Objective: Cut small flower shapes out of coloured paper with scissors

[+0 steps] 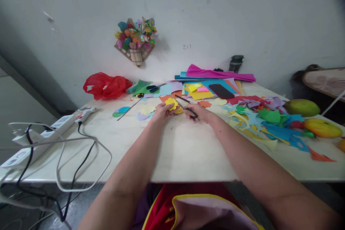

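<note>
Over the middle of the table, my left hand (162, 110) pinches a yellow paper flower (171, 104) with a scalloped edge. My right hand (199, 113) is closed on the dark handles of a pair of scissors (192, 113), whose blades point left toward the flower. Whether the blades touch the paper I cannot tell. Just behind the hands lies a dark pencil-like stick (182, 99). An orange paper flower (204, 104) rests beyond my right hand. Pale yellow paper shapes (148, 109) lie left of my left hand.
Paper scraps (260, 118) and mangoes (322, 127) cover the right side. Behind are a phone (221, 91), coloured sheets (210, 85), second scissors (153, 88) and a red plastic bag (106, 85). A power strip (40, 138) with loose cables (88, 138) occupies the left edge.
</note>
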{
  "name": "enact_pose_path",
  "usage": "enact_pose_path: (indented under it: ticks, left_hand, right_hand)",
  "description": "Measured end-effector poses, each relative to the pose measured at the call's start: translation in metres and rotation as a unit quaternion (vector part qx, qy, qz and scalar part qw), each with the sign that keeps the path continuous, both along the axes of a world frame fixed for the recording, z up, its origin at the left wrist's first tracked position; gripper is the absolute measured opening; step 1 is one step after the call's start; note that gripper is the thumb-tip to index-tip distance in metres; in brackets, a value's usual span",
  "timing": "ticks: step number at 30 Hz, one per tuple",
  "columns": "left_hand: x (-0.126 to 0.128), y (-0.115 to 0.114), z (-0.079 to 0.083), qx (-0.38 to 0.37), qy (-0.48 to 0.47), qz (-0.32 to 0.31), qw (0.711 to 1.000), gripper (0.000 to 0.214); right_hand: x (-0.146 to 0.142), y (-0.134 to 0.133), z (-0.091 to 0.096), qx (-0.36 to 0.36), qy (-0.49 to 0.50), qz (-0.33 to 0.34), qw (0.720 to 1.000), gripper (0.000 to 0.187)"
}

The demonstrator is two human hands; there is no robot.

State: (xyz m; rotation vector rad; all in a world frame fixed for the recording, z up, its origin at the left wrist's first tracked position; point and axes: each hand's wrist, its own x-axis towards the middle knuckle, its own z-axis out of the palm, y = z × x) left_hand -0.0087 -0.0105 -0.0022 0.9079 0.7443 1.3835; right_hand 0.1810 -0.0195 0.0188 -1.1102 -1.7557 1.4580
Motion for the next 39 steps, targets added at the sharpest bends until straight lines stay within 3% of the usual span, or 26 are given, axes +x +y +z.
enact_pose_path:
  ticks: [12, 23, 39]
  left_hand:
    - [-0.003, 0.000, 0.000, 0.014, 0.016, -0.018, 1.000, 0.017]
    - [-0.009, -0.001, 0.000, 0.016, 0.030, -0.045, 0.998, 0.017]
    - [-0.010, 0.002, -0.003, 0.018, 0.028, -0.045, 0.998, 0.020]
  right_hand:
    - [0.003, 0.002, -0.006, 0.045, -0.011, 0.032, 0.998, 0.028]
    - [0.010, 0.004, -0.005, 0.030, -0.010, 0.069, 0.997, 0.026]
    - [0.012, 0.008, -0.008, 0.004, -0.003, 0.063, 0.998, 0.022]
